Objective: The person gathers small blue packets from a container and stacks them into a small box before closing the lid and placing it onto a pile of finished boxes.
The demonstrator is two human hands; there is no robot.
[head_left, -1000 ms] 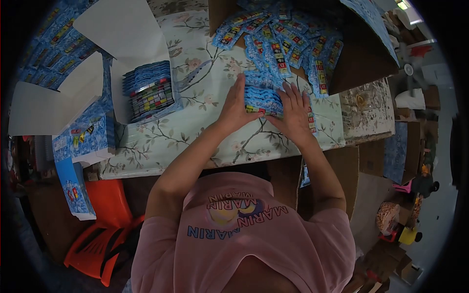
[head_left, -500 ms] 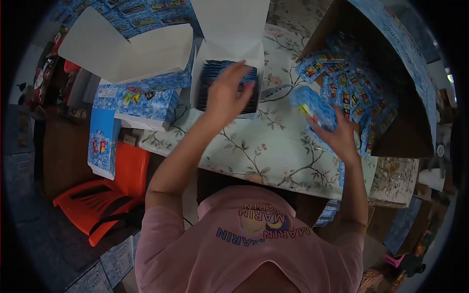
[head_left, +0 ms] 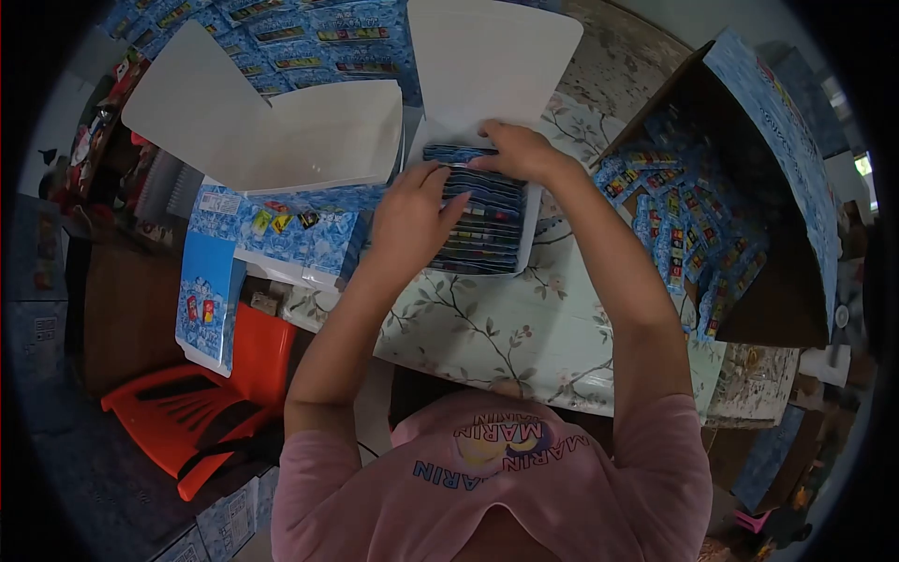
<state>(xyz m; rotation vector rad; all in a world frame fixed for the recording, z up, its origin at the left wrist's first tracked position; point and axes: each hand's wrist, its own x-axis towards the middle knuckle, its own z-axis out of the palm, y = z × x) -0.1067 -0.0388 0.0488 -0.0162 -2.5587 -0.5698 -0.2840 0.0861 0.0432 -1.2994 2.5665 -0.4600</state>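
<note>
An open white box [head_left: 530,225] stands on the table with a row of dark-edged sachets [head_left: 482,225] packed upright in it. My left hand [head_left: 408,220] rests at the box's left side, thumb spread apart from the fingers, its fingertips over the sachets. From the right, my right hand [head_left: 521,153] reaches into the back of the box. Its thumb and fingers are bent around the rear sachets, partly hiding them. The box's white lid [head_left: 492,61] stands raised behind.
A large carton [head_left: 787,318] at the right lies on its side with many loose blue sachets [head_left: 679,225]. Left of my hands, another open box [head_left: 318,140] sits on blue printed boxes [head_left: 290,225]. An orange chair [head_left: 201,421] is below left. Floral cloth [head_left: 468,337] covers the table.
My right hand has moved left from beside the carton into the white box, with the bundle of blue sachets it carried. My left hand has shifted to the box's left side.
</note>
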